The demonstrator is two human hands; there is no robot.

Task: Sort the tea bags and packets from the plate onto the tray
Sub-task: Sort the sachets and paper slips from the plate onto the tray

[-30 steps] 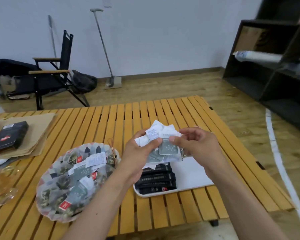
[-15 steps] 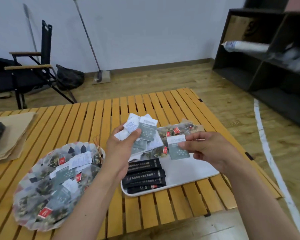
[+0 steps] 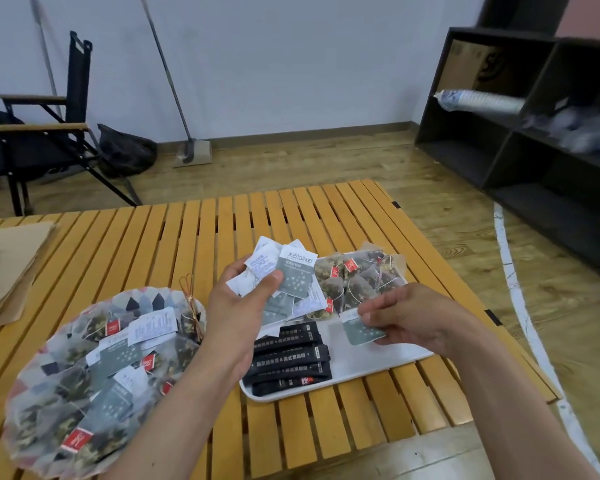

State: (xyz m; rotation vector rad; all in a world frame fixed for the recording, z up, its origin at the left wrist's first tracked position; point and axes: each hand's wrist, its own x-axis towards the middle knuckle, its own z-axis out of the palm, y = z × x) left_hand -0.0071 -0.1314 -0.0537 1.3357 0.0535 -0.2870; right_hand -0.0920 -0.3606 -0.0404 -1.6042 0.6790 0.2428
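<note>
As the left hand (image 3: pixel 236 308) grips a fanned bundle of grey-and-white packets (image 3: pixel 293 271) between plate (image 3: pixel 146 295) and tray (image 3: pixel 371 362), the right hand (image 3: pixel 407 317) pinches one grey packet (image 3: pixel 359 331) just over the white tray's bare middle. Black stick sachets (image 3: pixel 288 358) and mesh tea bags (image 3: pixel 357 280) lie on the tray; more bags and packets sit heaped on the plate.

Slatted wooden surface (image 3: pixel 194 237) is carrying three things.
A patterned plate (image 3: pixel 146 301) is sitting at 8 o'clock, a white tray (image 3: pixel 371 362) is lying at 4 o'clock, brown paper (image 3: pixel 11 258) is resting at 10 o'clock.
</note>
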